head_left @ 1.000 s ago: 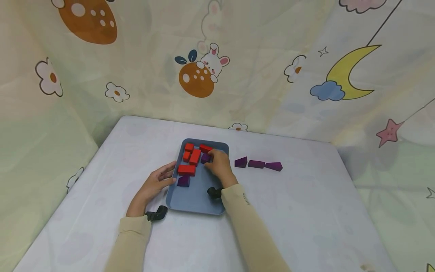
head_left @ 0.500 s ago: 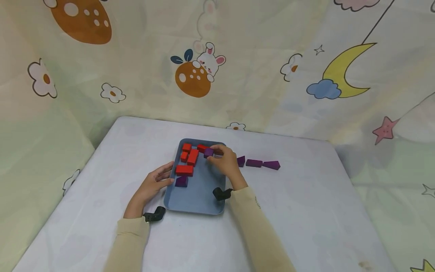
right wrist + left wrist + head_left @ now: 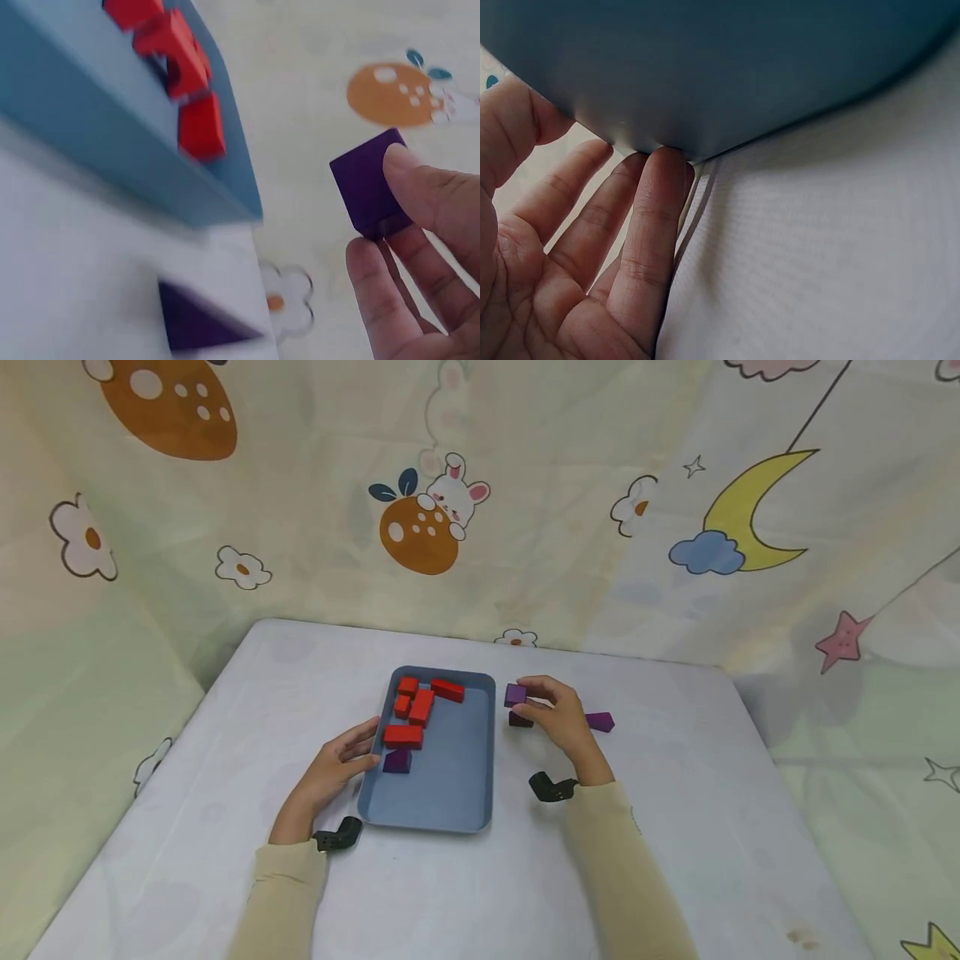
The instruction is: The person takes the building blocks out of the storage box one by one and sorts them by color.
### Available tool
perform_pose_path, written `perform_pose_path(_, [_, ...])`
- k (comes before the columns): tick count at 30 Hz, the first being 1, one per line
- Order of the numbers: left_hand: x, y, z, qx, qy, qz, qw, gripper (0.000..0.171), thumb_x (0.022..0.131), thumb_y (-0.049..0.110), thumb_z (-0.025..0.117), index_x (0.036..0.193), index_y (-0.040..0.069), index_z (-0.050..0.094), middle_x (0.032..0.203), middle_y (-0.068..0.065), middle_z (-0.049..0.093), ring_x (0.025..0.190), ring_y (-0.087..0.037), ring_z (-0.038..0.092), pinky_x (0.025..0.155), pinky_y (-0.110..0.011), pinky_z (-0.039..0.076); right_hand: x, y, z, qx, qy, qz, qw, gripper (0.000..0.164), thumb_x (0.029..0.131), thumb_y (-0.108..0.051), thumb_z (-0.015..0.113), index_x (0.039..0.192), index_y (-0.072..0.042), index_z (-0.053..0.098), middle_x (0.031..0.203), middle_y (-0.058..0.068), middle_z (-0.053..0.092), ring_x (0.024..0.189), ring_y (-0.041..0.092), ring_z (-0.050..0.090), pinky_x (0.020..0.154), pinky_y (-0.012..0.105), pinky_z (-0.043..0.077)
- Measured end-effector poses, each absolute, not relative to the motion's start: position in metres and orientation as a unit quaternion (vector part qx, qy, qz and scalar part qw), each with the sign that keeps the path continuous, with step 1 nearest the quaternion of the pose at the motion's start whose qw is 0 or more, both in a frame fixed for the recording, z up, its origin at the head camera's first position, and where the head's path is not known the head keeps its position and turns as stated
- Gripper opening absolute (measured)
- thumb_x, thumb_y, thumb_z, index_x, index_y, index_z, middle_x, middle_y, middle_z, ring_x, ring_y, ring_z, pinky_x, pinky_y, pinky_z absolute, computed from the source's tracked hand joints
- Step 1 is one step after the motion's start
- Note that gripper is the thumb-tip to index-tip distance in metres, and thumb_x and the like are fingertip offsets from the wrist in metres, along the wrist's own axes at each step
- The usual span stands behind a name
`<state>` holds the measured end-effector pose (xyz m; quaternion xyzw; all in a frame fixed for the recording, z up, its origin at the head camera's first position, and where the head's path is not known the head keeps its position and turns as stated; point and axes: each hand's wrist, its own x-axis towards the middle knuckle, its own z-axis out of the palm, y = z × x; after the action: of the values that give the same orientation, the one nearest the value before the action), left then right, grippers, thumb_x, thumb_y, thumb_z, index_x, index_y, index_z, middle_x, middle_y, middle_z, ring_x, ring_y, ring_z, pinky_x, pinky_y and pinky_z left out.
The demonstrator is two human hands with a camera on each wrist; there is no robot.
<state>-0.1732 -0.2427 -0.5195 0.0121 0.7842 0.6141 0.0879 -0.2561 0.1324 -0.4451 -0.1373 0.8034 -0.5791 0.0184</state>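
White table; right hand half-hides purple blocks behind it.

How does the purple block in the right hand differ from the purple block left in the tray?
The purple block in the right hand is pinched and held off the table, outside the tray; the purple block in the tray lies untouched on the tray floor, beside the left hand. The held one looks cube-like; the tray one has a slanted top. Both are purple.
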Motion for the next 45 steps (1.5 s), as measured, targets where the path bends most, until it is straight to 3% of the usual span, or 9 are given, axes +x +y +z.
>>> perform_pose_path(3, [-0.173,-0.243,-0.519,0.013,0.784,0.615,0.085,0.071,0.102,0.009,0.071,0.167,0.006,0.041,0.167,-0.021,0.045,0.147,-0.043,0.051,0.106,-0.026,0.048,-0.257,0.154,-0.443,-0.139,0.81,-0.569,0.013,0.042,0.098,0.007,0.075,0.138,0.011,0.064,0.138,0.029,0.065,0.133,0.042,0.06,0.109,0.031,0.052])
perform_pose_path(5, [-0.173,-0.242,-0.519,0.013,0.784,0.615,0.084,0.071,0.102,0.009,0.071,0.167,0.006,0.041,0.167,-0.022,0.045,0.146,-0.043,0.052,0.106,-0.027,0.048,-0.257,0.169,-0.443,-0.138,0.818,-0.558,0.006,0.041,0.098,0.007,0.074,0.138,0.012,0.063,0.139,0.03,0.065,0.134,0.042,0.06,0.108,0.027,0.051])
perform_pose_path(12, [-0.174,-0.241,-0.519,0.009,0.784,0.615,0.089,0.071,0.103,0.009,0.071,0.167,0.007,0.04,0.168,-0.021,0.044,0.148,-0.044,0.05,0.12,-0.059,0.039,-0.257,0.216,-0.444,-0.109,0.853,-0.511,-0.012,0.04,0.101,0.006,0.07,0.14,0.012,0.063,0.14,0.032,0.065,0.137,0.045,0.058,0.1,0.012,0.047])
perform_pose_path(14, [-0.173,-0.24,-0.518,0.004,0.783,0.615,0.092,0.072,0.103,0.009,0.07,0.168,0.009,0.04,0.168,-0.021,0.044,0.148,-0.044,0.049,0.121,-0.062,0.037,-0.256,0.227,-0.446,-0.102,0.864,-0.493,-0.014,0.041,0.102,0.004,0.07,0.142,0.011,0.062,0.142,0.031,0.064,0.137,0.045,0.058,0.105,0.017,0.048])
perform_pose_path(17, [-0.173,-0.241,-0.518,-0.002,0.783,0.614,0.095,0.073,0.103,0.01,0.071,0.169,0.01,0.039,0.168,-0.021,0.044,0.148,-0.044,0.049,0.121,-0.063,0.035,-0.256,0.241,-0.45,-0.09,0.876,-0.474,-0.015,0.042,0.104,0.002,0.068,0.145,0.01,0.06,0.144,0.031,0.063,0.138,0.045,0.058,0.114,0.033,0.048])
perform_pose_path(21, [-0.172,-0.241,-0.518,-0.001,0.783,0.615,0.095,0.073,0.103,0.01,0.071,0.169,0.01,0.039,0.168,-0.022,0.044,0.149,-0.045,0.048,0.122,-0.065,0.033,-0.258,0.258,-0.457,-0.078,0.887,-0.454,-0.023,0.042,0.106,0.004,0.065,0.146,0.009,0.058,0.144,0.032,0.062,0.138,0.046,0.057,0.116,0.05,0.044])
perform_pose_path(33, [-0.174,-0.243,-0.519,0.014,0.784,0.615,0.083,0.072,0.102,0.009,0.071,0.167,0.007,0.041,0.167,-0.023,0.045,0.147,-0.046,0.05,0.121,-0.065,0.035,-0.262,0.295,-0.473,-0.038,0.917,-0.395,-0.034,0.039,0.106,0.005,0.062,0.145,0.01,0.058,0.142,0.036,0.061,0.138,0.052,0.056,0.114,0.057,0.045])
perform_pose_path(45, [-0.174,-0.241,-0.52,0.004,0.781,0.618,0.091,0.073,0.102,0.011,0.072,0.168,0.009,0.04,0.167,-0.022,0.044,0.147,-0.046,0.049,0.121,-0.065,0.034,-0.262,0.302,-0.489,-0.01,0.922,-0.387,0.014,0.042,0.105,0.004,0.063,0.146,0.009,0.056,0.143,0.037,0.06,0.14,0.055,0.052,0.12,0.067,0.031])
